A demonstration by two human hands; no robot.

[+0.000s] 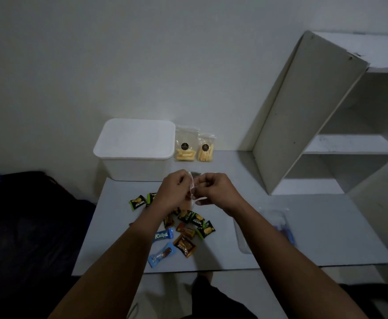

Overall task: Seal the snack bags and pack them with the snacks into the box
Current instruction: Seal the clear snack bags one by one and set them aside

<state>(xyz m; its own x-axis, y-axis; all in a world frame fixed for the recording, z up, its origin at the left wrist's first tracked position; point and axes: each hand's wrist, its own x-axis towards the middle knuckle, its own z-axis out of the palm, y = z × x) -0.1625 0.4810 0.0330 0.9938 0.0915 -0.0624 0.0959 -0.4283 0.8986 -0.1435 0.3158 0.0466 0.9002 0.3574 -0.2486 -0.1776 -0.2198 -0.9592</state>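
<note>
My left hand [174, 192] and my right hand [216, 189] are raised together over the table, both pinching the top edge of a clear snack bag [191, 194] that hangs between them, mostly hidden by the fingers. Behind them a white box [135, 150] with its lid on stands at the table's back. Two more clear snack bags [185, 145] [205, 149] holding yellow sticks lean against the wall to the right of the box. Several small wrapped snacks [186, 226] in green, brown and blue lie scattered on the table [315, 238] under my wrists.
A clear plastic tray [269, 229] lies on the table to the right of my right forearm. A white shelf unit [315, 111] rises at the right rear. A dark bed or seat [27, 215] borders the table's left side.
</note>
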